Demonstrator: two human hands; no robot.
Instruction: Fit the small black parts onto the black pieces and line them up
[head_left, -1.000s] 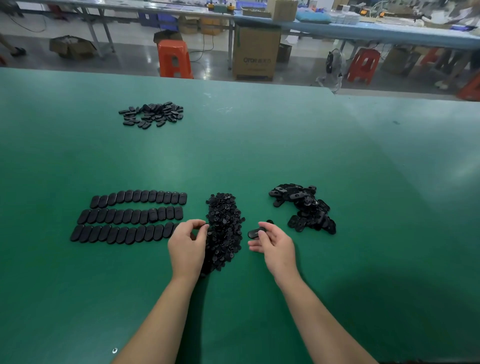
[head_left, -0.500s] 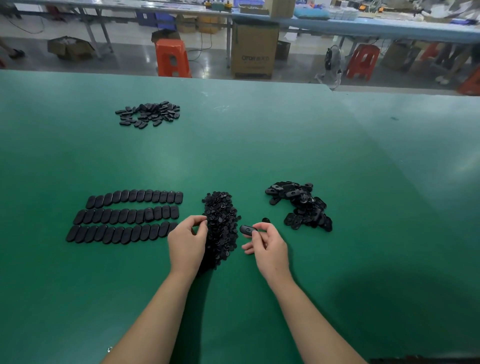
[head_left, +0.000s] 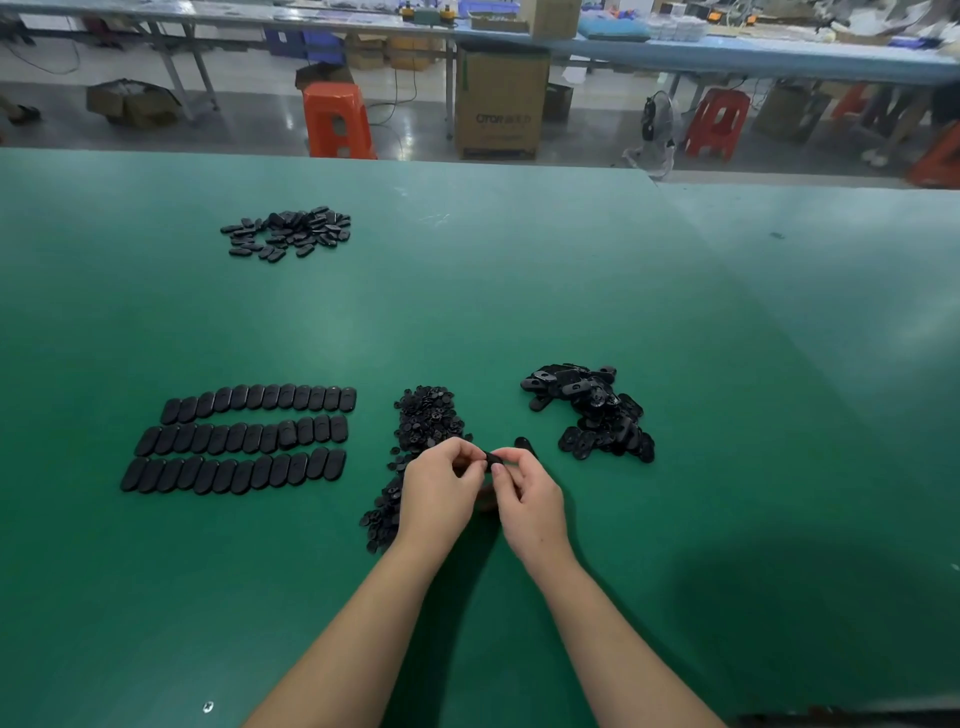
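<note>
Right now my left hand (head_left: 441, 493) and right hand (head_left: 530, 493) meet just above the counter (head_left: 519, 291), fingertips of both pinched together on one black piece (head_left: 492, 460) held between them. I cannot tell whether a small part is already seated in it; the fingers hide the joint.

From the hands, the heap of small black parts (head_left: 426, 421) sits at eleven o'clock, partly under my left wrist, and the loose pile of unfitted pieces (head_left: 592, 415) lies at one o'clock. One stray piece (head_left: 522, 443) lies just beyond my right fingertips. Three finished rows (head_left: 244, 441) run off at nine o'clock, and a separate scatter (head_left: 288, 234) rests far out at eleven.

My worry is the fit itself: everything is black on black, so a part pressed in crooked or back to front would be hard to spot. Too light a pinch and the part could pop out and vanish into the heap. My left forearm is also close enough to that heap to sweep parts across the counter, and a careless reach to nine o'clock could knock the rows out of line.
</note>
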